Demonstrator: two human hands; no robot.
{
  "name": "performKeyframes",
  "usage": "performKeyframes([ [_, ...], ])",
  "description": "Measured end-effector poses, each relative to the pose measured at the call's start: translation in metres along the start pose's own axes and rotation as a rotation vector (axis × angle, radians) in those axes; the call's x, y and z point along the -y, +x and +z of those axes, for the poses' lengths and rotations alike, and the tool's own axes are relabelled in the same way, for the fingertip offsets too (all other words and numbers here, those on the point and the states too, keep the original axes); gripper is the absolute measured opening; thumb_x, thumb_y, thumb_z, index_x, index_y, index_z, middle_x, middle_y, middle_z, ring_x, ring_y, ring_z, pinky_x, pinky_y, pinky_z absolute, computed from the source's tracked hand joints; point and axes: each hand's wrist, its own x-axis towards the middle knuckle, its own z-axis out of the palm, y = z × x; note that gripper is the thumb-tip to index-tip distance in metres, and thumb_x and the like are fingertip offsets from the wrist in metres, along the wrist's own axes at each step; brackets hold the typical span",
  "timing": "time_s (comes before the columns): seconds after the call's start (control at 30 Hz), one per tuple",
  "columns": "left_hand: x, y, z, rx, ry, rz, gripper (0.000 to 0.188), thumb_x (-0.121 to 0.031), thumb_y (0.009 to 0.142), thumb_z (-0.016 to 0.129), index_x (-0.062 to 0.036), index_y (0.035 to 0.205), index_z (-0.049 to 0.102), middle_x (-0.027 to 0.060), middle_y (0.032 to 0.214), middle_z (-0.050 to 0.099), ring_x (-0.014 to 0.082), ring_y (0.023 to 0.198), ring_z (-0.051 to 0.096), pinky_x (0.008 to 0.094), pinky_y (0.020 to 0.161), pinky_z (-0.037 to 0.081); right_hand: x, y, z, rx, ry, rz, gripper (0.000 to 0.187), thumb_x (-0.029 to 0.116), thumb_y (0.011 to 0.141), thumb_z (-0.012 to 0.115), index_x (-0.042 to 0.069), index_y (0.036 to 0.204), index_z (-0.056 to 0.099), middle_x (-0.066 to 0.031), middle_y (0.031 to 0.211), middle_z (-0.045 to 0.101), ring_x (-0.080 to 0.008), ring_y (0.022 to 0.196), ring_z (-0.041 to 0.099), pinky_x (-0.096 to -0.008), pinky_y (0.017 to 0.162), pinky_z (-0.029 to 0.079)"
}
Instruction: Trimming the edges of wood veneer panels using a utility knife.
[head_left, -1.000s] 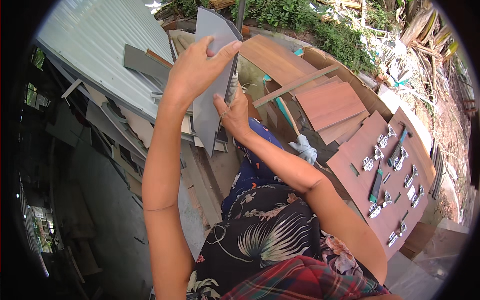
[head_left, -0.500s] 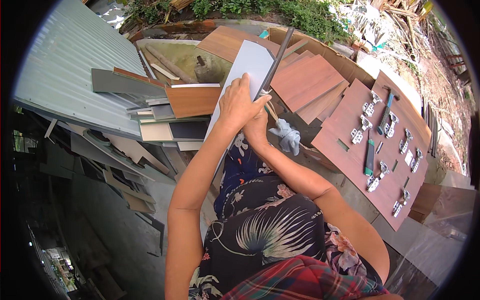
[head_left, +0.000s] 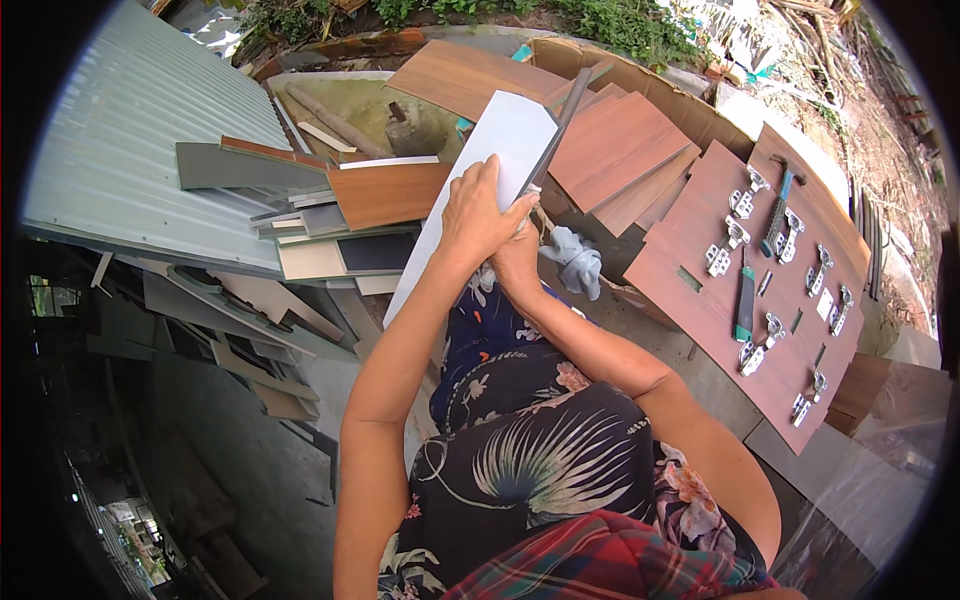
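Observation:
A long white board with cut corners slants up and away in front of me. My left hand is closed on it, fingers over its white face and thumb reaching across its right edge. Just below and to the right, my right hand is curled beside that edge, touching the left thumb. What its fingers hold is hidden. A dark narrow bar rises behind the board's right edge. Next to my right hand hangs a knotted pale blue cloth.
On the right, a brown panel carries several metal hinges, a hammer and a green-and-black handled tool. Stacked wood-coloured boards lie ahead. More board offcuts and a corrugated metal sheet are at left.
The white board has shifted toward me and to the lower left, so more of its lower end shows past my left wrist. Both hands stay close together. The view has moved slightly.

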Motion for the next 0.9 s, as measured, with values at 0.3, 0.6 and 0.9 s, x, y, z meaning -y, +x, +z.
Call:
performKeyframes([
  [0.3, 0.008, -0.01, -0.002, 0.094, 0.02, -0.019, 0.067, -0.041, 0.091, 0.062, 0.0087, 0.133, 0.05, 0.0296, 0.131, 0.056, 0.0455, 0.119, 0.054, 0.047, 0.104, 0.04, -0.013, -0.006, -0.009, 0.158, 0.013, 0.105, 0.03, 0.011, 0.086, 0.07, -0.002, 0.111, 0.061, -0.0097, 0.102, 0.069, -0.0152, 0.094, 0.065, -0.0309, 0.081, 0.051],
  [0.6, 0.017, -0.004, -0.006, 0.173, -0.083, 0.212, 0.042, -0.021, 0.093, 0.057, 0.0065, 0.125, 0.054, 0.0302, 0.113, 0.063, 0.0476, 0.1, 0.06, 0.0499, 0.086, 0.049, -0.02, -0.005, -0.012, 0.224, -0.023, 0.062, 0.018, 0.007, 0.085, 0.07, -0.001, 0.1, 0.064, -0.0044, 0.094, 0.069, -0.0106, 0.086, 0.063, -0.029, 0.072, 0.05],
  [0.9, 0.018, 0.025, -0.001, 0.084, -0.231, 0.261, 0.022, -0.026, 0.095, 0.059, -0.0044, 0.097, 0.059, 0.0229, 0.075, 0.064, 0.0448, 0.076, 0.064, 0.0517, 0.064, 0.049, 0.022, -0.006, -0.023, 0.165, 0.239, 0.124, 0.016, 0.002, 0.087, 0.069, 0.006, 0.088, 0.053, -0.0013, 0.088, 0.065, -0.0086, 0.079, 0.064, -0.0254, 0.064, 0.054],
])
